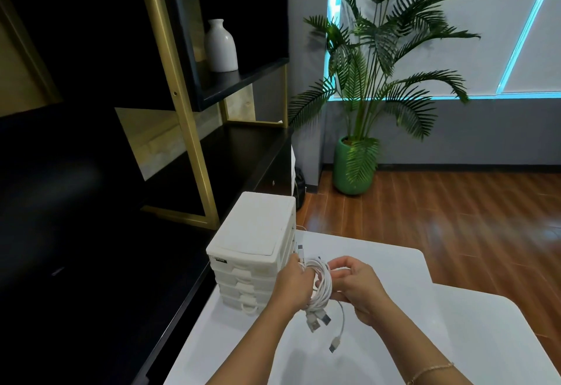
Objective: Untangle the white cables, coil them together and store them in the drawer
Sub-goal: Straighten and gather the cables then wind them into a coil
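Both grips are closing on the white cable coil [321, 286], left hand [293, 281] nearer the drawer unit [256, 251], sitting just left; drawers are looking closed.

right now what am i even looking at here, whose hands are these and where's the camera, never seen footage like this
There is no machine here: these are a person's two bare hands, filmed by one wide-angle camera worn on their head, looking forward and down.

The left hand and right hand together hold a coiled bundle of white cables above a white table. Several USB plugs dangle from the bundle.

On the table, just left of the hands, stands a small white drawer unit; its drawers all look closed.

Behind it is a black shelf with gold posts holding a white vase, and a palm in a green pot stands on the wooden floor.
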The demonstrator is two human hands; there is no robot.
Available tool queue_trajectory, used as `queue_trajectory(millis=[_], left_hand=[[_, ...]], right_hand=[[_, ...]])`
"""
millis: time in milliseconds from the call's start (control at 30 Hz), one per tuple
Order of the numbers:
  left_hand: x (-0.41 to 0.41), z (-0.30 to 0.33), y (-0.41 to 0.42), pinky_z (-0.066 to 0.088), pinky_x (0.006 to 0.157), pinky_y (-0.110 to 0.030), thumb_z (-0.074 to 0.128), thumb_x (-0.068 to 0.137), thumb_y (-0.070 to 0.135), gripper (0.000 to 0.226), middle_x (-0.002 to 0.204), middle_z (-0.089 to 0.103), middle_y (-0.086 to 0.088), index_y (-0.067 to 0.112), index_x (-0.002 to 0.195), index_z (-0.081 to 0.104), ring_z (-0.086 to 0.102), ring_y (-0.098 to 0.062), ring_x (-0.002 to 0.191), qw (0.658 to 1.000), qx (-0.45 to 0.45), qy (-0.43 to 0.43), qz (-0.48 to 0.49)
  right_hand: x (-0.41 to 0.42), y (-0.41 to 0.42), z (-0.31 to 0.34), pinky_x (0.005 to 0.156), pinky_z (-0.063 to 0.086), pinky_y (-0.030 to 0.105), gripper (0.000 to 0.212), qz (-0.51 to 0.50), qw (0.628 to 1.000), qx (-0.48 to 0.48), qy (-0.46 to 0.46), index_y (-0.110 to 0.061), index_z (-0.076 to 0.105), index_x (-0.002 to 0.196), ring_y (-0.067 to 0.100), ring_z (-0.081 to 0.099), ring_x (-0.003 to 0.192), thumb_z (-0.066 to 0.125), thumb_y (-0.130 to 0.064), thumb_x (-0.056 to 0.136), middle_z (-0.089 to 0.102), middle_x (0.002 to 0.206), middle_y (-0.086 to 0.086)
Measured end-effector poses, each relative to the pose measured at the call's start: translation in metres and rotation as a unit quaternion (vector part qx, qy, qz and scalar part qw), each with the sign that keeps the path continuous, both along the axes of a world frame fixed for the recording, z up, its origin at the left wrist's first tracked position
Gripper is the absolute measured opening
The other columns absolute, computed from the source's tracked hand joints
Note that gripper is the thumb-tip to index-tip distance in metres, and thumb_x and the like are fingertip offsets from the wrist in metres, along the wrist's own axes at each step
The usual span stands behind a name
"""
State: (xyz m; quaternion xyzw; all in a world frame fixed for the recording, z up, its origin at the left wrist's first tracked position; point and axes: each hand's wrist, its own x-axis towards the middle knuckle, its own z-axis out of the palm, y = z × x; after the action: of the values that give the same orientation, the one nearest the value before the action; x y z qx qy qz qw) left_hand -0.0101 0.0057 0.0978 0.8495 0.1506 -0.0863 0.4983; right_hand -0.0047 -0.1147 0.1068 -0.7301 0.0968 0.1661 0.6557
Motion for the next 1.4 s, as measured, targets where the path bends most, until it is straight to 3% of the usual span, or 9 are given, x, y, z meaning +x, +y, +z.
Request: queue_trajectory(millis=[133,367,533,800,933,1100,1167,1300,1400], left_hand=[[0.004,0.001,0.003,0.051,0.085,-0.032,0.036,0.096,0.021,0.039,0.124,0.058,-0.006,0.018,0.135,0.040,0.058,-0.023,0.106,1.000,-0.013,-0.018,0.013],[0.002,0.001,0.003,0.048,0.063,-0.022,0.038,0.095,0.015,0.018,0.086,0.060,0.004,0.025,0.105,0.051,0.058,-0.009,0.073,0.996,-0.080,-0.021,0.014],[0.004,0.004,0.003,0.048,0.063,-0.021,0.038,0.095,0.014,0.019,0.086,0.060,0.007,0.025,0.104,0.051,0.059,-0.009,0.074,0.996,-0.084,-0.025,0.006],[0.006,0.001,0.000,0.054,0.085,-0.033,0.039,0.094,0.021,0.028,0.103,0.066,0.000,0.022,0.117,0.056,0.064,-0.016,0.093,0.997,-0.070,-0.008,-0.005],[0.008,0.003,0.000,0.051,0.079,-0.032,0.039,0.095,0.016,0.023,0.095,0.063,0.000,0.019,0.112,0.055,0.061,-0.016,0.087,0.995,-0.094,-0.019,0.010],[0.009,0.007,0.002,0.051,0.076,-0.030,0.037,0.098,0.018,0.036,0.104,0.059,-0.001,0.020,0.133,0.041,0.058,-0.015,0.084,0.997,-0.055,-0.046,0.018],[0.010,0.005,0.004,0.050,0.083,-0.031,0.036,0.099,0.020,0.044,0.121,0.058,-0.005,0.021,0.143,0.032,0.059,-0.020,0.099,0.998,-0.033,-0.051,0.022],[0.010,0.002,0.006,0.046,0.081,-0.026,0.036,0.100,0.020,0.046,0.125,0.055,-0.004,0.021,0.145,0.028,0.054,-0.018,0.095,0.998,-0.010,-0.048,0.024],[0.011,-0.002,0.005,0.049,0.076,-0.029,0.044,0.097,0.022,0.028,0.106,0.058,-0.002,0.027,0.124,0.041,0.057,-0.020,0.088,0.998,-0.040,-0.039,0.039]], right_hand=[[0.004,-0.003,0.000,0.055,0.047,0.023,0.020,0.005,0.990,-0.119,-0.071,-0.014,0.063,0.080,0.021,0.065,0.074,0.078,-0.005,0.069,0.071,0.079,0.007],[0.000,-0.001,-0.012,0.058,0.044,0.017,0.026,0.031,0.979,-0.163,-0.122,-0.018,0.060,0.093,0.011,0.052,0.067,0.077,-0.017,0.074,0.058,0.077,-0.001],[0.002,0.001,-0.021,0.067,0.051,0.026,0.017,0.078,0.970,-0.193,-0.122,-0.019,0.062,0.092,0.014,0.057,0.069,0.072,-0.018,0.078,0.066,0.080,0.003],[0.005,0.001,-0.018,0.062,0.048,0.014,0.025,0.148,0.957,-0.217,-0.124,-0.024,0.051,0.094,0.009,0.057,0.072,0.071,-0.023,0.080,0.060,0.085,-0.006],[0.008,-0.006,-0.017,0.074,0.050,0.025,0.021,0.190,0.975,-0.112,-0.032,-0.014,0.055,0.108,0.015,0.058,0.080,0.061,-0.014,0.087,0.063,0.095,0.005],[0.010,-0.012,-0.014,0.084,0.052,0.031,0.020,0.194,0.977,-0.088,-0.001,-0.013,0.059,0.109,0.020,0.064,0.089,0.060,-0.009,0.089,0.070,0.099,0.006],[0.012,-0.013,-0.010,0.086,0.051,0.032,0.025,0.171,0.982,-0.079,-0.002,-0.015,0.058,0.108,0.021,0.064,0.094,0.062,-0.005,0.086,0.069,0.101,0.006],[0.009,-0.005,0.001,0.076,0.051,0.023,0.022,0.032,0.978,-0.134,-0.158,-0.027,0.057,0.092,0.014,0.060,0.089,0.065,-0.008,0.084,0.062,0.097,-0.008],[0.003,0.007,0.001,0.080,0.041,0.020,0.006,0.077,0.927,-0.246,-0.272,-0.031,0.066,0.085,0.006,0.051,0.096,0.067,-0.025,0.085,0.059,0.103,-0.013]])
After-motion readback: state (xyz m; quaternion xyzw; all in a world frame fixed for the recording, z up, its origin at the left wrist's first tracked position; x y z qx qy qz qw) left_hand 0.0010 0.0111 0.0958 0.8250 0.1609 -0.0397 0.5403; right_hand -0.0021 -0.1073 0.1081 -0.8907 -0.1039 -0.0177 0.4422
